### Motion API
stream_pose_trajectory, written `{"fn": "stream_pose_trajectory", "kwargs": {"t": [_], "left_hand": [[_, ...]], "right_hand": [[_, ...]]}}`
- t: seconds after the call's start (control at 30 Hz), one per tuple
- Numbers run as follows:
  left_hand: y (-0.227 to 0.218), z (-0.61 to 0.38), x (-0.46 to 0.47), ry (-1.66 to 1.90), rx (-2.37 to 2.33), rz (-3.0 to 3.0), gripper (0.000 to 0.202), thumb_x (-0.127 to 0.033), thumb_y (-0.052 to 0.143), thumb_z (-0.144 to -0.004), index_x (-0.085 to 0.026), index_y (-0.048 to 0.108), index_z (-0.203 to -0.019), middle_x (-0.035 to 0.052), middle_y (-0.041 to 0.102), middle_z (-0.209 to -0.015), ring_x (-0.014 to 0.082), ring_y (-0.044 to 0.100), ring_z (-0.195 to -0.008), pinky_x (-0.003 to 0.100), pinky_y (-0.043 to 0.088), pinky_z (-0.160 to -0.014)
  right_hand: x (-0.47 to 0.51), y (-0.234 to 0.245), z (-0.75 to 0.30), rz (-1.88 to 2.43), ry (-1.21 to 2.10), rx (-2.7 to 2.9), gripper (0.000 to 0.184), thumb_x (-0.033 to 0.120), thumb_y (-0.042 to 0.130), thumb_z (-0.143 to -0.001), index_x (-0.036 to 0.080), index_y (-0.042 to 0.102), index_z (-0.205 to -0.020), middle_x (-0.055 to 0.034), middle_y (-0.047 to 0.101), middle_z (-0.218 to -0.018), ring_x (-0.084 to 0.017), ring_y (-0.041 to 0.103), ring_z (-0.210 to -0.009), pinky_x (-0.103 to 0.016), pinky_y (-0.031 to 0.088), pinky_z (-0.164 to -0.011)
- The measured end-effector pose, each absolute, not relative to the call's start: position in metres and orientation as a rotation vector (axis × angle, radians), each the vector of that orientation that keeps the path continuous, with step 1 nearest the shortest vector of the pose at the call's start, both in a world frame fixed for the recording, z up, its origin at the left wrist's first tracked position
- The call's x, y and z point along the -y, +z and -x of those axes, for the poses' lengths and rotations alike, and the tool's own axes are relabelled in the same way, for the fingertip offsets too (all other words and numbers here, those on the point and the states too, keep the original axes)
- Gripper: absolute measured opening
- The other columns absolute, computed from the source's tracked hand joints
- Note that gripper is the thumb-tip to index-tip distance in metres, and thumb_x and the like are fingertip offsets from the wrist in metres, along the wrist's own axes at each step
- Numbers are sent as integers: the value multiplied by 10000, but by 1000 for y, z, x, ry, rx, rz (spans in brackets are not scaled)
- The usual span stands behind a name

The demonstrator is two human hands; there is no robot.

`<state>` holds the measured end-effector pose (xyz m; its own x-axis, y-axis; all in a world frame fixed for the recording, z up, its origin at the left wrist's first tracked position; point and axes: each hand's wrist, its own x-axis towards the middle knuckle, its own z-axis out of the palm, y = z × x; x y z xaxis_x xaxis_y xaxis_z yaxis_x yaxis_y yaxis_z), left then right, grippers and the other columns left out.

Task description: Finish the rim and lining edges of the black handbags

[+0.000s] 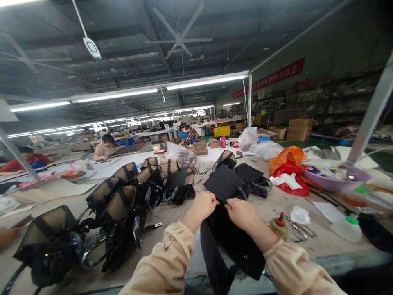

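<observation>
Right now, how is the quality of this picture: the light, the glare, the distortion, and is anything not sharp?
Head view: tube lights glare white below a dim roof; the black piece held by the left hand and right hand loses detail in darkness; plastic wrapping glints; the far shelves look murky and soft; wide-angle stretching seems strongest toward the edges.
</observation>
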<state>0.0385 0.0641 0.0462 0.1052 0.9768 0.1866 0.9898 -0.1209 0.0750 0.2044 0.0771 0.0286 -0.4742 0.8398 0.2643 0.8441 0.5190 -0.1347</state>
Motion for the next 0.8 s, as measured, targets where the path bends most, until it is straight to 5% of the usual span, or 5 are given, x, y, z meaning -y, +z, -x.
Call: {"fn": "stream_pose_trajectory", "kwargs": {"t": [0.8], "left_hand": [[43,-51,-63,-359,2165,2154,290,-389,512,-840,-162,680,-907,120,679,-922,246,641,-891,347,506,-779]], "right_hand": [[-75,32,-203,1434,-115,2515,252,315,425,-908,199,609,-780,-46,679,-846,-179,633,-792,-267,363,-629]]}}
